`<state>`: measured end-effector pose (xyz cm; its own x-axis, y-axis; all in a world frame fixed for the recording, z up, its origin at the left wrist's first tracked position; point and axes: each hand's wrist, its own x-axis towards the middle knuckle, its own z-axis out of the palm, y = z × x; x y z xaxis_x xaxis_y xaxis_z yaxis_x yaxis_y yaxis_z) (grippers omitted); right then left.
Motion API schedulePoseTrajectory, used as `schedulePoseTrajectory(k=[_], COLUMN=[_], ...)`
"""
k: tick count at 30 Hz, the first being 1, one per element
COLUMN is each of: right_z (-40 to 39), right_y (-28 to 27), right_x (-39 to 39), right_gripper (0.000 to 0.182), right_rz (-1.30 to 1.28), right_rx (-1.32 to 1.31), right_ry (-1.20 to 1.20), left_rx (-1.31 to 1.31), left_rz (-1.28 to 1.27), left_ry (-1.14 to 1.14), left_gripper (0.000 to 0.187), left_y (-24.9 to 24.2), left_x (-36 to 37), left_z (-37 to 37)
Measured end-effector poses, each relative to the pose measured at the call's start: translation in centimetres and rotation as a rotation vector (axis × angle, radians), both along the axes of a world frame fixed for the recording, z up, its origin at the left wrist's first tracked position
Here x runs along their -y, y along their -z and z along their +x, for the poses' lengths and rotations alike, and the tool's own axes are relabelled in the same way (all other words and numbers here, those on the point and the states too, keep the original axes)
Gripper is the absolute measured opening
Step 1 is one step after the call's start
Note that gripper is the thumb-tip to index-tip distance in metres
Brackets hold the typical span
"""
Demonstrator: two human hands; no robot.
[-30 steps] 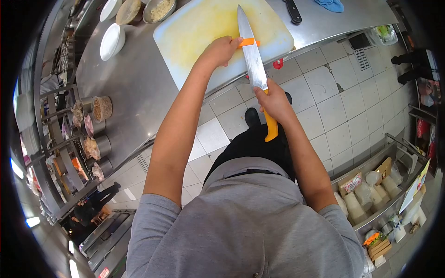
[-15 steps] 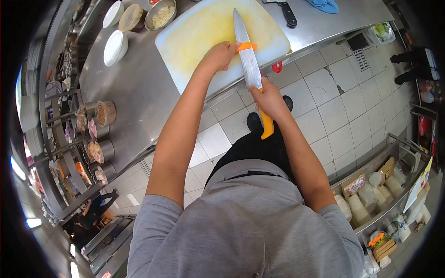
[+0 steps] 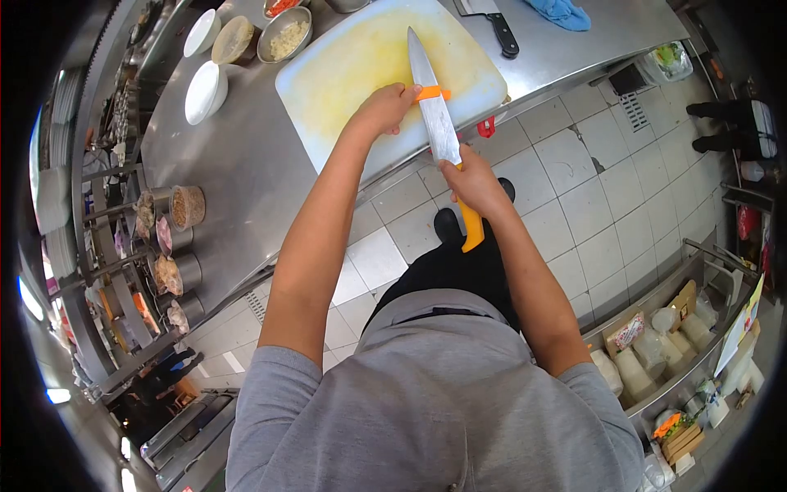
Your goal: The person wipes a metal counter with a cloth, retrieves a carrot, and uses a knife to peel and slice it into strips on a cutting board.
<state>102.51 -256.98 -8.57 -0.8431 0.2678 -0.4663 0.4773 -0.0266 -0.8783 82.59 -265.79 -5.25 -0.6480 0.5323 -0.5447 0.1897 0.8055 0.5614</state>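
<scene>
My right hand (image 3: pixel 474 182) is wrapped round the yellow handle (image 3: pixel 472 225) of a large kitchen knife (image 3: pixel 440 127), whose blade points away from me over the cutting board (image 3: pixel 328 107). With closed fingers, my left hand (image 3: pixel 388 108) grips the left end of an orange piece (image 3: pixel 434 93) that looks like carrot. That piece lies across the blade at about its middle, and blade and piece touch. Whether the edge has entered it cannot be made out. Yellow stains mark the white board.
A cleaver with a black handle (image 3: pixel 504 35) and a blue cloth (image 3: pixel 566 14) lie right of the board. To its left stand a metal bowl of chopped pale bits (image 3: pixel 287 38), a lidded tub (image 3: pixel 234 39) and white bowls (image 3: pixel 206 92). Filled containers (image 3: pixel 188 206) line the counter's left side.
The whole view has shifted slightly, bringing more of the far bowls into sight. Both hands keep their grips, with the knife and orange piece in nearly the same position on the board.
</scene>
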Motion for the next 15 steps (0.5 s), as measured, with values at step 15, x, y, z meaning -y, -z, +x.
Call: schedulePoseTrajectory(k=[15], right_z=[4.9], right_y=[2.2], right_x=[-1.3], right_gripper=[0.027], right_rz=[-0.153], right_rx=[0.031], right_ry=[0.168], left_rx=[-0.017], left_rz=[0.002], left_ry=[0.008], left_gripper=[0.052], left_y=[0.2], left_x=[0.0], left_z=[0.0])
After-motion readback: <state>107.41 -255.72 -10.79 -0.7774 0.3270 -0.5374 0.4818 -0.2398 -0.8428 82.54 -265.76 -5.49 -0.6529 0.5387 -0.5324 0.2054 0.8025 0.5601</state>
